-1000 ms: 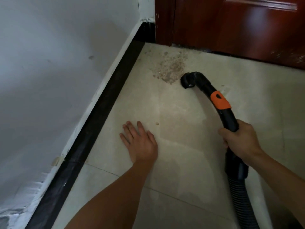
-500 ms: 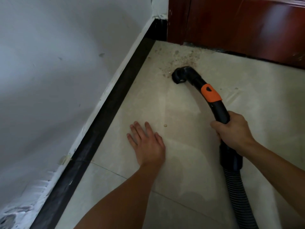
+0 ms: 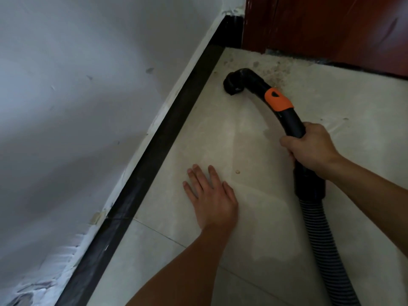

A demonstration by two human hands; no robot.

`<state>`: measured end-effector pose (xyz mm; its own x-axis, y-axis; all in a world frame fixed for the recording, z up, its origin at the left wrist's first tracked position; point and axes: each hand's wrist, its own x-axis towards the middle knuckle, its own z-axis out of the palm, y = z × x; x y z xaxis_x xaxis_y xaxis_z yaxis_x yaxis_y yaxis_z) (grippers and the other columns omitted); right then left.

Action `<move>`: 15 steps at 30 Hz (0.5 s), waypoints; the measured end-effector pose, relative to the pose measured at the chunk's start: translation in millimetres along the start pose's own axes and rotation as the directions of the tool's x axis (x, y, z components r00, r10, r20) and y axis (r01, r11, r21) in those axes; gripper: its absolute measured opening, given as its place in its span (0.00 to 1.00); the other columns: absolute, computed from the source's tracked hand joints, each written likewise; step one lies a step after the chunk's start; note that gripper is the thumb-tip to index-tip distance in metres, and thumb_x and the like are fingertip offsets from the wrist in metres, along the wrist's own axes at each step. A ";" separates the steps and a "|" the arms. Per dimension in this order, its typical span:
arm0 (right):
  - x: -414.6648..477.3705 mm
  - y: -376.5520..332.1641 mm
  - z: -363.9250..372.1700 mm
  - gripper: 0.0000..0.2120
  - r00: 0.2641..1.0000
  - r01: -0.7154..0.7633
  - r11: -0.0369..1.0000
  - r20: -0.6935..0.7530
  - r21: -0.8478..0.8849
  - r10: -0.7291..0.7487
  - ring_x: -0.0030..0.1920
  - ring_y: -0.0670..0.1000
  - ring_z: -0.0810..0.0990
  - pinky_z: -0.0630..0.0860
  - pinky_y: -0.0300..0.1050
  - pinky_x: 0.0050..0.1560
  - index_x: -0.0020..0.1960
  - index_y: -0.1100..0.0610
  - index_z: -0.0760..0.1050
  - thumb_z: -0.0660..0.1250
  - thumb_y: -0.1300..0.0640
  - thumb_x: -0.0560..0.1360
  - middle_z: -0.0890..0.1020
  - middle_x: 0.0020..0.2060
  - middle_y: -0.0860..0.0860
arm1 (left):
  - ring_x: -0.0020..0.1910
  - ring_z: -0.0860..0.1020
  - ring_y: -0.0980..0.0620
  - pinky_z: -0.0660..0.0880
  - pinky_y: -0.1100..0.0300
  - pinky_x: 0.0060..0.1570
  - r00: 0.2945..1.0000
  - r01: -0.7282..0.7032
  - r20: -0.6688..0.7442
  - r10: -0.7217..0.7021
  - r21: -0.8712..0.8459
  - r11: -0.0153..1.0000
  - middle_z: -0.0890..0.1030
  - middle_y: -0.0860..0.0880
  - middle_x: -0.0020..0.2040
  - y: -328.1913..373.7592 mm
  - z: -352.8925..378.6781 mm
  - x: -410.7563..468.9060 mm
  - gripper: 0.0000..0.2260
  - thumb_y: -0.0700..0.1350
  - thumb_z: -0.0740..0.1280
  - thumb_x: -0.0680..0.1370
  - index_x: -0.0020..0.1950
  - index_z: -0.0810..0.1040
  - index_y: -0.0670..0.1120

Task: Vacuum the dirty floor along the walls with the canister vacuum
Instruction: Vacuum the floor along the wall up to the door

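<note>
My right hand grips the black vacuum handle tube, which carries an orange collar. The tube's bent nozzle end sits mouth-down on the beige floor tile, close to the black baseboard. A thin scatter of brown dirt lies just behind the nozzle, near the door. My left hand rests flat on the tile with its fingers straight. The ribbed hose runs off toward the bottom right. The canister itself is out of view.
A white wall with scuffed paint rises on the left above the baseboard. A dark red wooden door and frame close the far end. A single small crumb lies on the tile between my hands.
The nozzle has swept left across the dirt patch toward the baseboard, and most of the brown pile is gone. My view has shifted right and closer. My left hand stays planted.
</note>
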<state>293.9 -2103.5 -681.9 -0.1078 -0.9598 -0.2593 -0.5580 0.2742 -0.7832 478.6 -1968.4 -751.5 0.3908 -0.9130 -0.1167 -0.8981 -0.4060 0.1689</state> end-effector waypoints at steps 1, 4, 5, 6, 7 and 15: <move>3.6 -2.4 3.1 0.06 1.000 0.000 1.000 0.009 0.006 0.000 0.26 0.56 0.77 0.75 0.45 0.31 0.41 0.53 0.74 0.71 0.57 0.69 0.80 0.31 0.57 | 0.78 0.44 0.39 0.41 0.40 0.75 1.000 0.000 0.001 0.000 -0.007 1.000 0.49 0.37 0.79 0.2 0.0 -1.2 0.28 0.55 0.42 0.80 0.79 0.52 0.45; 20.7 -12.8 12.4 0.06 1.000 -0.024 0.999 -0.003 0.048 0.024 0.28 0.56 0.77 0.77 0.47 0.33 0.41 0.55 0.74 0.71 0.57 0.69 0.80 0.33 0.58 | 0.78 0.42 0.39 0.40 0.41 0.75 1.000 -0.001 0.013 0.002 -0.019 1.000 0.47 0.37 0.79 0.0 -0.8 -1.5 0.29 0.56 0.40 0.80 0.79 0.51 0.45; 27.1 -17.8 16.7 0.06 1.000 -0.028 0.998 -0.008 0.064 0.028 0.29 0.56 0.77 0.77 0.48 0.34 0.42 0.56 0.75 0.71 0.57 0.69 0.80 0.34 0.58 | 0.78 0.41 0.39 0.40 0.41 0.75 1.000 -0.001 0.021 0.001 -0.015 1.000 0.46 0.37 0.79 -0.6 -0.1 -0.6 0.29 0.56 0.40 0.80 0.79 0.50 0.45; 33.0 -23.3 21.9 0.06 1.000 -0.025 0.997 -0.012 0.074 0.026 0.28 0.56 0.77 0.76 0.47 0.33 0.42 0.58 0.76 0.71 0.57 0.69 0.80 0.33 0.58 | 0.77 0.40 0.40 0.40 0.41 0.75 1.000 0.001 0.028 -0.001 -0.010 1.000 0.44 0.38 0.79 -1.6 0.8 0.0 0.29 0.56 0.39 0.80 0.79 0.49 0.45; 38.3 -29.1 27.3 0.06 1.000 -0.018 0.997 -0.013 0.072 0.019 0.27 0.55 0.76 0.76 0.46 0.32 0.42 0.58 0.76 0.71 0.57 0.69 0.80 0.32 0.58 | 0.77 0.39 0.40 0.39 0.41 0.75 0.999 0.003 0.033 -0.002 -0.008 1.000 0.43 0.38 0.79 -2.5 1.7 0.6 0.29 0.56 0.39 0.80 0.79 0.48 0.46; 24.8 -48.4 51.4 0.12 0.998 0.006 1.000 0.069 -0.024 -0.004 0.36 0.57 0.80 0.75 0.46 0.37 0.51 0.60 0.78 0.72 0.54 0.70 0.82 0.40 0.59 | 0.78 0.40 0.40 0.38 0.40 0.74 0.998 0.013 0.062 -0.013 -0.001 1.000 0.44 0.37 0.79 -10.8 1.9 3.7 0.29 0.55 0.41 0.80 0.79 0.50 0.45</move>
<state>360.5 -2137.5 -679.5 -0.0486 -0.9546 -0.2940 -0.5784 0.2669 -0.7709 489.4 -1967.3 -755.6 0.3893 -0.9035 -0.1795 -0.8926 -0.4181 0.1685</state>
